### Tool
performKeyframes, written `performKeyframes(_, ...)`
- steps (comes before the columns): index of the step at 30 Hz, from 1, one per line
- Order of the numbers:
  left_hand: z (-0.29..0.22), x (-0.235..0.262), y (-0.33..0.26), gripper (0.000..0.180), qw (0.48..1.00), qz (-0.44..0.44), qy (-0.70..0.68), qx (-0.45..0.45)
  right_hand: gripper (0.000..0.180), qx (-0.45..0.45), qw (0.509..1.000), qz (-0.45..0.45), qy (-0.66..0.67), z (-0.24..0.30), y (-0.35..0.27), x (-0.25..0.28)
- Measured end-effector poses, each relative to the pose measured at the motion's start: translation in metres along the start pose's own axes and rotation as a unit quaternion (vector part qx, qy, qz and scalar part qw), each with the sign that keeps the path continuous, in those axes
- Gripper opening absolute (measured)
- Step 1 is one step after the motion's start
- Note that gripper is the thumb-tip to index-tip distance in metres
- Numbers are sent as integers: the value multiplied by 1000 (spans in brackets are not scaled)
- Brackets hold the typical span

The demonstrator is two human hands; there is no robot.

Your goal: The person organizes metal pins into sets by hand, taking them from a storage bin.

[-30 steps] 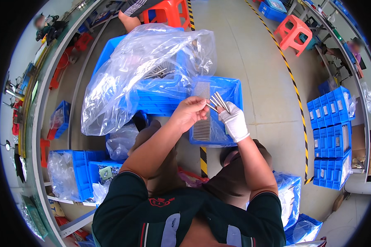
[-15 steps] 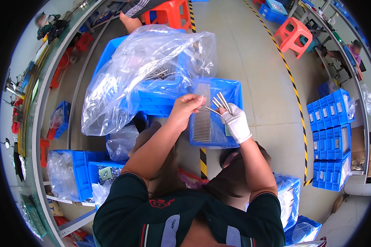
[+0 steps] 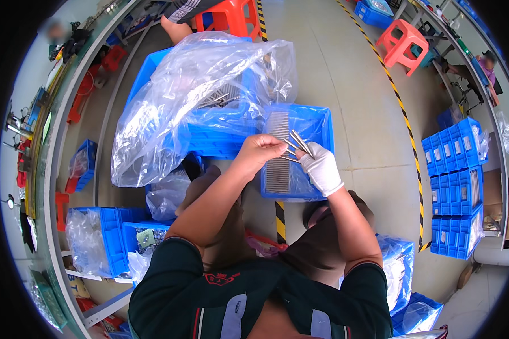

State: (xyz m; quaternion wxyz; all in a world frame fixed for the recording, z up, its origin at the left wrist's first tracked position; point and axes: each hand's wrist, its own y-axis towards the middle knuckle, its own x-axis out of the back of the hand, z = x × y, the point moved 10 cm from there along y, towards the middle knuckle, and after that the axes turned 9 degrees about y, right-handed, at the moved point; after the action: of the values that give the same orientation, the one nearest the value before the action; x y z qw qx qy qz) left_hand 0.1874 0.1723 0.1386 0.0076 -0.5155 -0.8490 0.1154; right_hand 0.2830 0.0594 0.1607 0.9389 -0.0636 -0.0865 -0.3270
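- Left hand, bare: its thumb and forefinger are drawing together into a narrow pinch at the left ends of the slender silver metal rods; it is apparently gripping at least one of them, though the overlap is hiding exactly how many.
- Right hand, in a white fabric glove: its fingers are curling closed around the right ends of the same rods; the rods are fanning out at differing angles between the two hands.
- Position: the held rods are hovering above a blue rectangular plastic bin with a clear plastic liner; inside it, toward its left side, a close-set row of silver metal rods is lying in parallel order.
- Surroundings: a larger blue plastic bin is standing just beyond, to the left; a crumpled transparent plastic sheet is draping over it, and loose silver metal rods are showing beneath.
- Possible faults, as judged: the uneven fan may be leaving some rods weakly held, so one could slip out, the smooth glove fabric contributing; a falling rod could knock the row askew, or miss the rim and strike the grey floor.
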Motion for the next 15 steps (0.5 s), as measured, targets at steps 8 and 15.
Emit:
performKeyframes(8, 18, -4, 2, 19, 991, 7, -124, 52, 11, 48, 999, -22, -12, 2, 0, -2)
performKeyframes(15, 10, 2, 2, 17, 999, -41, -12, -13, 13, 157, 976, -59, -141, 25, -8, 0)
